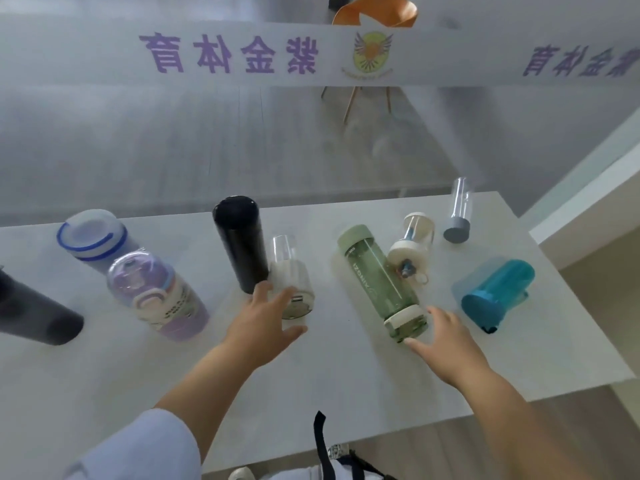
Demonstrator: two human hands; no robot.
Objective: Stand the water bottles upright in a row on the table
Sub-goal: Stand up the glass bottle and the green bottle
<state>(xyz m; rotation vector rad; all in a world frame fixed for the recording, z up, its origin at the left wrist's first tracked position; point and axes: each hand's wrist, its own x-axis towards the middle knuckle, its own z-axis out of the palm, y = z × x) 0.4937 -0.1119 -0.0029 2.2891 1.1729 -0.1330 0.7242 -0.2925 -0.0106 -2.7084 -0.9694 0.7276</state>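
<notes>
Several bottles are on the white table (311,368). A black flask (241,242), a purple-lidded bottle (156,294) and a blue-rimmed bottle (94,239) look upright. A clear white-sleeved bottle (291,282) lies just beyond my left hand (265,323), whose fingers are spread and touch it without holding it. A green bottle (382,282) lies with its cap near my right hand (446,337), which is open at the cap. A small cream bottle (412,247), a clear grey-capped bottle (459,213) and a teal bottle (495,292) also lie down.
A dark grey bottle (34,313) shows at the left edge. A frosted glass wall with purple lettering (228,53) rises behind the table, with an orange chair (377,12) beyond it. A black strap (322,441) hangs below the table's near edge.
</notes>
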